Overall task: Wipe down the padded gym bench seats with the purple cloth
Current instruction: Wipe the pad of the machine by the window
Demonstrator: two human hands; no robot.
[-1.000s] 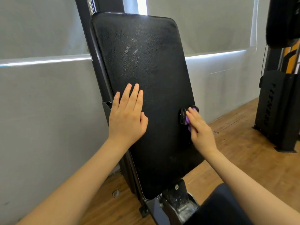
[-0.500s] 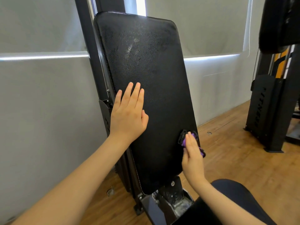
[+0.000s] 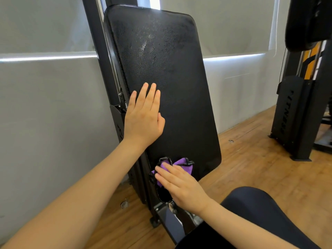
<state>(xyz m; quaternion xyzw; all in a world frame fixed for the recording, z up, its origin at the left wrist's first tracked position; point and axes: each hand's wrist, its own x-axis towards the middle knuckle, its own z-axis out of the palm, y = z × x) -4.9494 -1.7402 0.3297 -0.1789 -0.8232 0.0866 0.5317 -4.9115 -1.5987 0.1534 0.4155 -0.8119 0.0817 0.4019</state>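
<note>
Wooden floor (image 3: 251, 168) | left hand (image 3: 143, 119) flat on back pad (image 3: 170, 69) | right hand (image 3: 183, 187) presses purple cloth (image 3: 180, 161) lower centre | upper pad apparently unwiped.

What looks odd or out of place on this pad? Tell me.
Nothing looks damaged. The black back pad shows only a dull smeared patch near its upper middle. The right hand presses the purple cloth at its lower edge.
</note>
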